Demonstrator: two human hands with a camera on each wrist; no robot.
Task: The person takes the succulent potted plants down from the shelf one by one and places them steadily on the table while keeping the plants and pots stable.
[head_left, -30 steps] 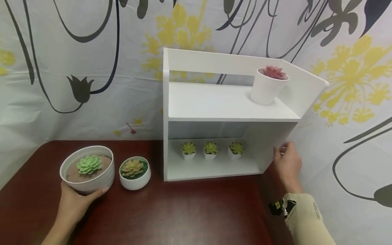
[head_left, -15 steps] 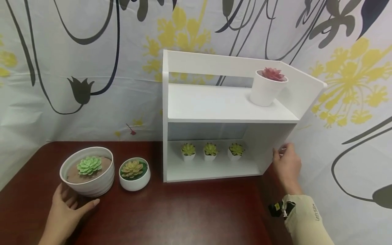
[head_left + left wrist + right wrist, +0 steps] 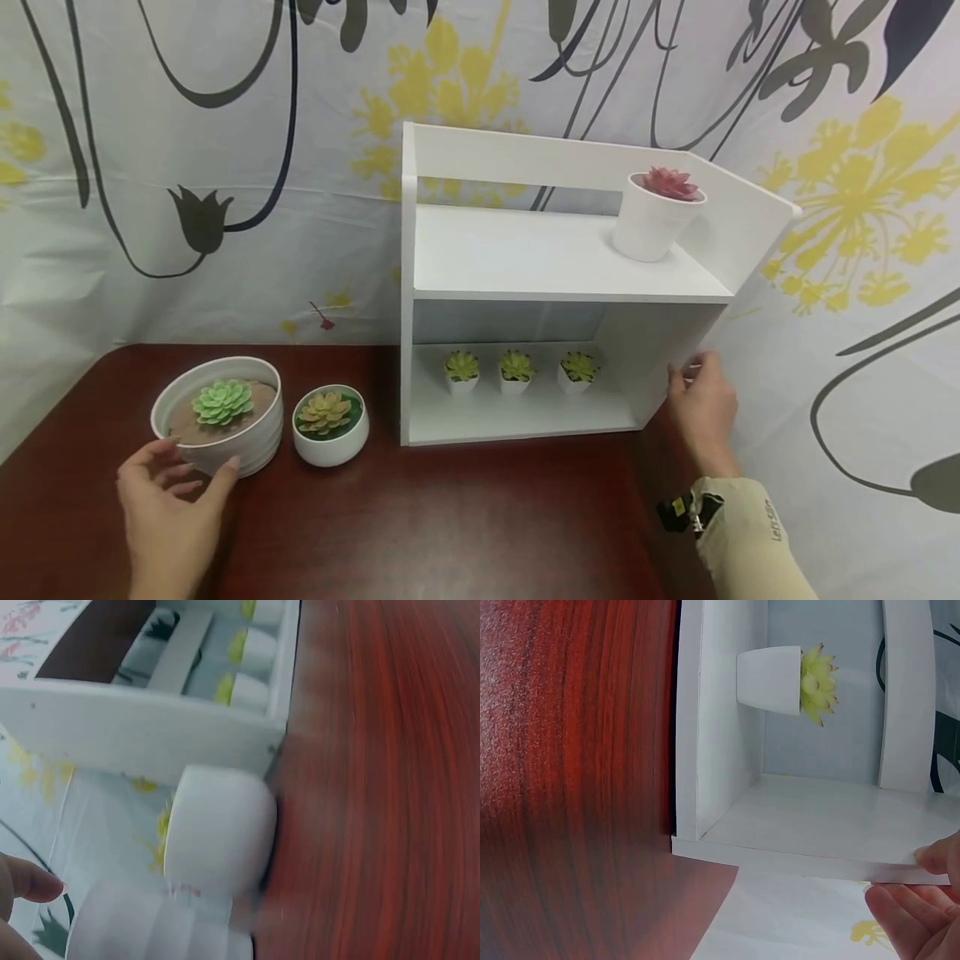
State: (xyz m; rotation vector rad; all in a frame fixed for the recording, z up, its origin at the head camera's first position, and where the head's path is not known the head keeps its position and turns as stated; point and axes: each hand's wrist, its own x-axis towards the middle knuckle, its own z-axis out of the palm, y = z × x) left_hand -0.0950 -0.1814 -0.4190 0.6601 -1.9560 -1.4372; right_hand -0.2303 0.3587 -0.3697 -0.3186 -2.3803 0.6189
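Left hand (image 3: 169,518) bent near pot (image 3: 255,443) — right (image 3: 703,410) pinching shelf (image 3: 555,257).

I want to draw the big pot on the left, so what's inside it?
Inside the big white pot, you can see a green succulent with brown filling around it. The pot's bottom and anything under the filling are covered.

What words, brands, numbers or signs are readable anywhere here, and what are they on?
"Let'sSlim", probably (small and sideways): on the beige right sleeve.
Yellow patch on the black wrist device: any marking is too small to read.
I see no other lettering.
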